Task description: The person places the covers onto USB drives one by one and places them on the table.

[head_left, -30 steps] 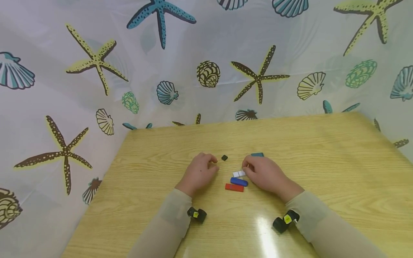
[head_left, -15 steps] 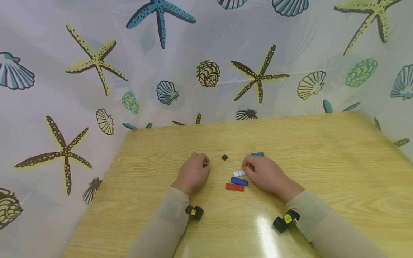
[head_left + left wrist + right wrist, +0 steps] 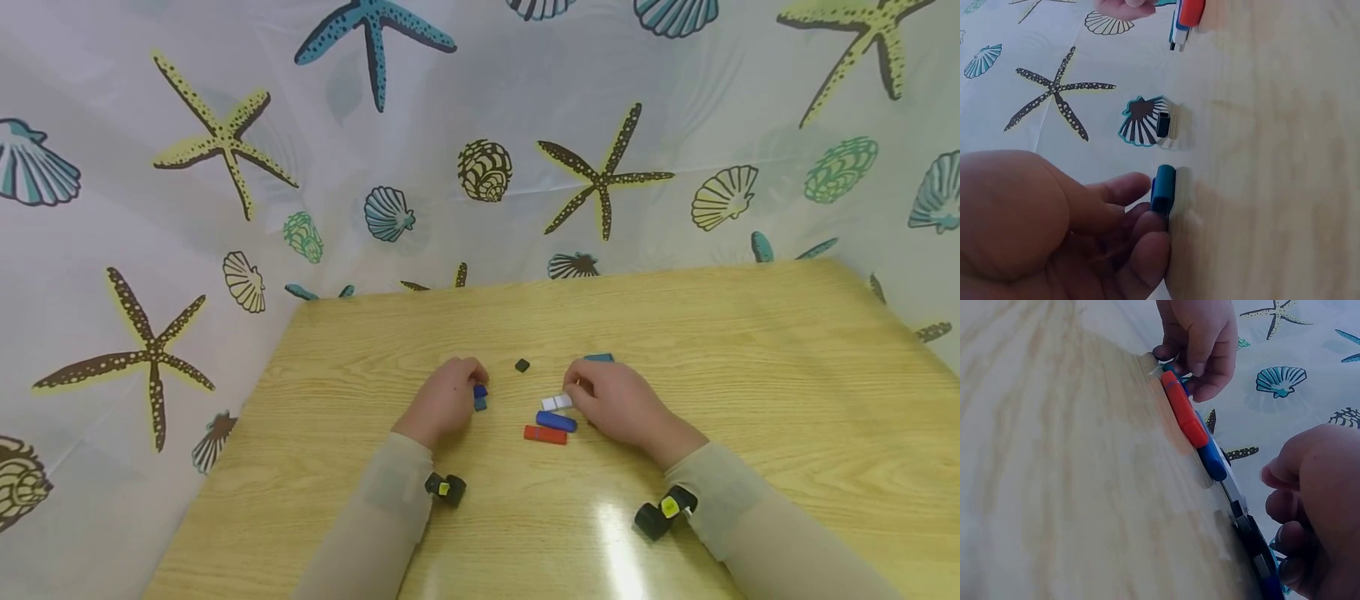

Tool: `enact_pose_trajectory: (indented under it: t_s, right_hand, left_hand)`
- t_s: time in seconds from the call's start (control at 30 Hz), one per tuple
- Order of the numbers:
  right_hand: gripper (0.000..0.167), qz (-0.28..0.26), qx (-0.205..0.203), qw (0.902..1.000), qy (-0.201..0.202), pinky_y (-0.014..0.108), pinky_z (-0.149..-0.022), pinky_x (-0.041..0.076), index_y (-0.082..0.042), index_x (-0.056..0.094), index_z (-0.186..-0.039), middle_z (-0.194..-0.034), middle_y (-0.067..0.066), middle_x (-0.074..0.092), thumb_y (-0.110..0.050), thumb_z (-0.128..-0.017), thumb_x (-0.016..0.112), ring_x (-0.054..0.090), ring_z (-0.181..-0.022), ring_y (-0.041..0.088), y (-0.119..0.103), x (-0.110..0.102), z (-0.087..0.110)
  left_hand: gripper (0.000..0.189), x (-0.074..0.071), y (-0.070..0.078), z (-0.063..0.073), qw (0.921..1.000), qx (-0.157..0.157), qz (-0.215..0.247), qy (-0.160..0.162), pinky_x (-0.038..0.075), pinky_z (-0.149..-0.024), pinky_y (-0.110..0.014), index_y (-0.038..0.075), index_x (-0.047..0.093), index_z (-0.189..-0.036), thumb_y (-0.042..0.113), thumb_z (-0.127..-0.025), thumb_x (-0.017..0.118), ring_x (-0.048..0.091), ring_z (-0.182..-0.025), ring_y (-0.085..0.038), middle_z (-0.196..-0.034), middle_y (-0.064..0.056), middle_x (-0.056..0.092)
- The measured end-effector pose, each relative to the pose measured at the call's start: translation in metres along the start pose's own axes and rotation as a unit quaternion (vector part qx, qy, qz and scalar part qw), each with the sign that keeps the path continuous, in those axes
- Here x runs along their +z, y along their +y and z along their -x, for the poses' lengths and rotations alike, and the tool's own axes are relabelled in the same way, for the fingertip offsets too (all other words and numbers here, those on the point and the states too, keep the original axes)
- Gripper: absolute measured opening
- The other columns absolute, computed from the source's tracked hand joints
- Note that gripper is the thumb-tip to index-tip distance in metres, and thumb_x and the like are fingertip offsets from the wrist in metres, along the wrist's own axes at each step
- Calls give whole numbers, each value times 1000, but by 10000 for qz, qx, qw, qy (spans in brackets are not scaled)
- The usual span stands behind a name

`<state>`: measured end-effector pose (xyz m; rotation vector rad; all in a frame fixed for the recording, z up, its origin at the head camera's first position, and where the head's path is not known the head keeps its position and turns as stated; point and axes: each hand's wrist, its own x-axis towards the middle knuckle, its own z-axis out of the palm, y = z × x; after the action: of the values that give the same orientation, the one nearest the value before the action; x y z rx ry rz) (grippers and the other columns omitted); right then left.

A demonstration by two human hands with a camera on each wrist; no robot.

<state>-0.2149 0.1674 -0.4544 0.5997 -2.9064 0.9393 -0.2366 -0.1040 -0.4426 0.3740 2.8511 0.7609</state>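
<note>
I judge the gathering partly done: teal tubular cap (image 3: 1165, 186) beside small blue block (image 3: 481, 390) at my left hand (image 3: 444, 400), pinch unclear; small black block (image 3: 522, 365) lies apart, right hand (image 3: 622, 404) relaxed, seemingly empty.

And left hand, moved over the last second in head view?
Yes: the left hand has shifted left, widening its gap to the small black cap, which sits where it was.

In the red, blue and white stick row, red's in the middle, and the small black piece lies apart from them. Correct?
No, red isn't in the middle. The head view shows the blue stick between the red stick and the white stick. The small black piece does lie apart from them.
</note>
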Motion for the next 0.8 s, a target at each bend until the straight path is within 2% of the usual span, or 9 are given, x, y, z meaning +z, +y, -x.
enact_pose_trajectory:
  t_s: [0.17,0.43,0.67,0.8]
  right_hand:
    - [12,-329,98,9993,132,34,-57,43,-17,68,-100,-62,-8,54,-24,-101,58,53,-55,12,1,0,0]
    - [12,-511,129,9983,242,34,-58,45,-16,68,-101,-63,-8,54,-23,-102,58,54,-53,11,1,0,1]
    - [11,-423,-20,9990,151,33,-57,42,-16,68,-100,-62,-9,54,-23,-101,59,52,-54,11,-2,-2,2]
    - [13,-506,70,9984,224,33,-60,44,-16,69,-103,-66,-7,55,-24,-103,58,52,-59,13,2,-5,2]
  left_hand:
    - [25,-3,-3,0,9995,181,109,-213,48,-96,-40,13,68,-116,3,-102,50,57,-103,-19,-114,-3,59]
    - [14,-4,-2,0,9988,69,201,-441,48,-90,-38,14,68,-113,12,-101,61,54,-95,-20,-105,0,58]
    - [11,-4,0,1,9985,-5,271,-476,47,-84,-38,16,67,-111,17,-100,65,55,-89,-21,-96,1,60]
    - [8,-3,-1,0,9986,-4,261,-451,47,-77,-36,17,67,-107,22,-102,63,55,-82,-20,-90,1,60]
